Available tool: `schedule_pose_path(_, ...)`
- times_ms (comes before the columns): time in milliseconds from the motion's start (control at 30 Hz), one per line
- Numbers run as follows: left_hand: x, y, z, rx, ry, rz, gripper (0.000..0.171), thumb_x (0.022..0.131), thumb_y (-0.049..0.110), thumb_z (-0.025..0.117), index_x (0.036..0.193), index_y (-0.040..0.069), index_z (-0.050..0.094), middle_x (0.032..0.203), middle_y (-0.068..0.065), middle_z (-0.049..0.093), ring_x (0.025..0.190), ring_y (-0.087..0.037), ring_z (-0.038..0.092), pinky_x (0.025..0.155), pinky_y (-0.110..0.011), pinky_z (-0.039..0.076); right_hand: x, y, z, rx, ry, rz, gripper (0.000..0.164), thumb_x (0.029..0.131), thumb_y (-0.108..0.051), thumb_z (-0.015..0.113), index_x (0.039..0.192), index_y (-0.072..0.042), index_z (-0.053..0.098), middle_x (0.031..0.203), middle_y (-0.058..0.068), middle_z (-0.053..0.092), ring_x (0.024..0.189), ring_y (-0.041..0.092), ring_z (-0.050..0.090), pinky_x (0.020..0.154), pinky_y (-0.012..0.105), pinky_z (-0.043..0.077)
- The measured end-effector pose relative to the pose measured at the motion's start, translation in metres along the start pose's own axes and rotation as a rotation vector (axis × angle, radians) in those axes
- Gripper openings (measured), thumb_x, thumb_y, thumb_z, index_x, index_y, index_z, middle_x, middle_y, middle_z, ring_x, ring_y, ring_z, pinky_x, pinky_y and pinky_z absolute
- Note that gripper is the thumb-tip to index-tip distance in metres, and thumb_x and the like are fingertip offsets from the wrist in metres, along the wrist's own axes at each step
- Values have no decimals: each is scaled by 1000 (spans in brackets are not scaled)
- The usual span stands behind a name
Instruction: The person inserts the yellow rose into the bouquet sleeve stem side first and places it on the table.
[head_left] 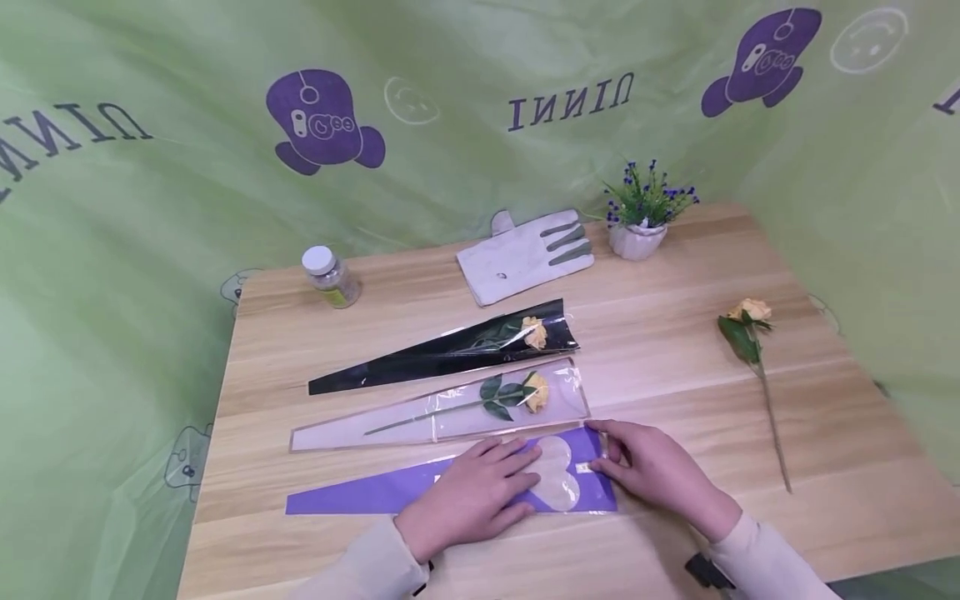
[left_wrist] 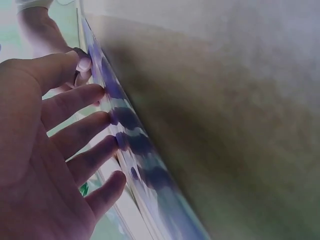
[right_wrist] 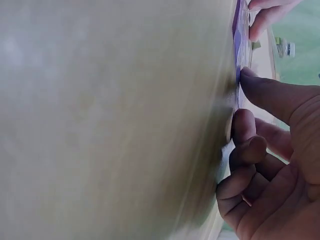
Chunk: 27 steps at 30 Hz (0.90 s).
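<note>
A purple flower sleeve point(head_left: 360, 497) with a clear heart-shaped window lies flat near the front of the table. My left hand point(head_left: 480, 492) rests on it, fingers spread, the fingertips by the heart window. At the sleeve's wide right end, my right hand point(head_left: 660, 471) holds the edge with thumb and index finger, beside a small white label point(head_left: 583, 468); its other fingers are curled. In the right wrist view the thumb point(right_wrist: 260, 87) touches the purple film. Behind it lie a pale sleeve point(head_left: 337, 434) and a black sleeve point(head_left: 390, 367), each with a yellow rose inside.
On the right lies a single yellow rose point(head_left: 750, 312) with a long stem. Along the back of the wooden table point(head_left: 675, 367) stand a white-capped jar point(head_left: 337, 282), a pair of work gloves point(head_left: 510, 262) and a potted plant point(head_left: 637, 240). Green printed cloth point(head_left: 465, 108) surrounds the table.
</note>
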<state>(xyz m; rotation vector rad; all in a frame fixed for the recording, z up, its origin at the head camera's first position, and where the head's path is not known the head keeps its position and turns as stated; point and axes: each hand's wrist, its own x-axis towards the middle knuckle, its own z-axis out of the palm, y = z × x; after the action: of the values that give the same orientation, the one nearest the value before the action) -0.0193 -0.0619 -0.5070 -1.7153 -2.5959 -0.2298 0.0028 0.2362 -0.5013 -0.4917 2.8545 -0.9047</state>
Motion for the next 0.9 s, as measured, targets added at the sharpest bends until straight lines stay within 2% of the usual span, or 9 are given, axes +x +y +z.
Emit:
schedule_pose_path(67, -1, 0, -1, 9, 5, -4, 40, 101, 48, 57, 129, 23, 70, 150, -4, 52, 141, -25, 42, 111, -45, 37, 2, 0, 1, 8, 12, -14, 45, 83, -21, 85, 123, -5, 71, 73, -18, 49, 61, 0, 45, 57, 24, 43)
schedule_pose_path(200, -2, 0, -2, 7, 13, -5, 40, 100, 48, 58, 129, 23, 70, 149, -5, 52, 142, -26, 42, 111, -46, 37, 3, 1, 3, 62, 54, -33, 23, 82, -12, 85, 102, -15, 75, 76, -18, 51, 64, 4, 49, 58, 24, 44)
schedule_pose_path(300, -1, 0, -2, 15, 8, 3, 40, 100, 48, 57, 129, 23, 70, 150, -5, 51, 142, -26, 42, 110, -46, 38, 0, 0, 4, 192, 61, -29, 19, 84, -6, 82, 95, -18, 72, 79, -15, 56, 65, 6, 53, 56, 24, 46)
schedule_pose_path(433, -1, 0, -3, 30, -11, 8, 40, 101, 47, 56, 130, 23, 70, 151, -5, 50, 142, -26, 41, 111, -47, 37, -4, -3, 4, 391, 26, -1, 26, 89, -5, 77, 113, -12, 70, 83, -7, 66, 67, 9, 61, 56, 27, 52)
schedule_pose_path(567, 1, 5, -5, 36, 1, -3, 42, 100, 48, 57, 132, 22, 69, 150, -7, 51, 141, -27, 42, 113, -47, 33, -7, -4, 4, 456, 19, 13, 43, 90, -4, 76, 130, -7, 60, 85, -3, 70, 69, 12, 66, 58, 29, 55)
schedule_pose_path(733, 7, 20, -6, -13, -3, 52, 48, 102, 47, 54, 140, 19, 62, 153, -9, 47, 143, -28, 39, 117, -47, 27, -10, -6, 5, 501, 44, 24, 45, 88, -1, 77, 126, -3, 52, 83, -1, 72, 67, 14, 69, 58, 29, 56)
schedule_pose_path(900, 9, 29, -3, -11, -63, 82, 47, 102, 49, 52, 141, 23, 61, 153, -5, 47, 143, -25, 40, 113, -43, 34, -11, -6, 10, 537, 74, 34, 43, 86, -1, 78, 116, -2, 47, 82, 2, 73, 67, 15, 70, 56, 30, 56)
